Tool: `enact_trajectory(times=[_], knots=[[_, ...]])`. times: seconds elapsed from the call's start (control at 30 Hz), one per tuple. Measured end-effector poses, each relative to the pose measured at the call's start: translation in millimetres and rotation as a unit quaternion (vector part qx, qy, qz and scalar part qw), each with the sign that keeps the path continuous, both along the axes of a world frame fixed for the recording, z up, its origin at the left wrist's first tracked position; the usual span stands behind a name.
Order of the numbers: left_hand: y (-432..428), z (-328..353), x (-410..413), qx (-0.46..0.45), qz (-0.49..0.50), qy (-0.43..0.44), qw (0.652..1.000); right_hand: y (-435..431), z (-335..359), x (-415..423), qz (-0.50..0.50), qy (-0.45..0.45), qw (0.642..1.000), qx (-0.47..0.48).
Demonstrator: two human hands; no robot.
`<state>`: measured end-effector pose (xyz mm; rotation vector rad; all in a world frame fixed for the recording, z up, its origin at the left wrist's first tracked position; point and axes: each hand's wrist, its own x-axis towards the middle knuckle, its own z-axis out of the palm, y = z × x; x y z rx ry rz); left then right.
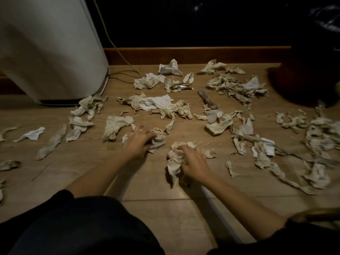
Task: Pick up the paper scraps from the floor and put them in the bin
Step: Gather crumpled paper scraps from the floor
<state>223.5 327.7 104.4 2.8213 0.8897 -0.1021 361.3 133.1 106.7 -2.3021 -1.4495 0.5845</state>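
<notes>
Several crumpled paper scraps lie scattered across the wooden floor [147, 208]. My left hand [138, 142] is down on the floor, its fingers closed on a crumpled scrap [158, 139]. My right hand [193, 162] grips a bunched wad of paper [173, 159] just above the boards. A bigger scrap [115, 126] lies left of my left hand. A dense pile of scraps [237, 87] sits at the back right. The bin with a black bag [316, 52], dark and partly hidden, stands at the far right.
A white rounded appliance [51, 52] stands at the back left, with a yellowish cable [127, 67] trailing on the floor beside it. A wooden skirting board [193, 54] runs along the dark wall. A shiny wrapper [182, 86] lies among the far scraps. My dark-clothed knees fill the bottom.
</notes>
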Motion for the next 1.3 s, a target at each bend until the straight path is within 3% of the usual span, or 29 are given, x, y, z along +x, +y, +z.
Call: enact_trajectory(times=[0.13, 0.27, 0.4, 0.53, 0.7, 0.8, 0.9, 1.1, 1.3], knots=[[14, -26, -7, -0.092, 0.015, 0.076, 0.993, -8, -13, -1, 0.114, -0.052, 0.981, -0.149], [3, -26, 3, -0.076, 0.017, 0.037, 0.996, -17, -31, -8, 0.155, -0.106, 0.975, -0.117], [-25, -28, 4, -0.065, 0.041, -0.039, 0.996, -45, -50, -11, 0.124, -0.097, 0.987, 0.026], [-44, -27, 5, -0.089, 0.037, -0.113, 0.989, -48, -50, 1, 0.094, -0.11, 0.987, 0.066], [-56, -12, 23, -0.099, 0.022, -0.186, 0.977, -44, -33, 44, -0.069, -0.108, 0.983, 0.129], [-59, 0, 48, -0.093, -0.009, -0.199, 0.975, -63, -32, 63, -0.172, -0.129, 0.971, 0.107], [-58, 5, 71, -0.094, -0.041, -0.195, 0.975, -91, -44, 58, -0.24, -0.137, 0.961, 0.005], [-68, 5, 77, -0.103, -0.08, -0.18, 0.975, -108, -50, 53, -0.233, -0.093, 0.968, -0.019], [-27, 20, 66, -0.087, -0.077, -0.168, 0.979, -30, 15, 93, -0.215, -0.083, 0.973, 0.008]])
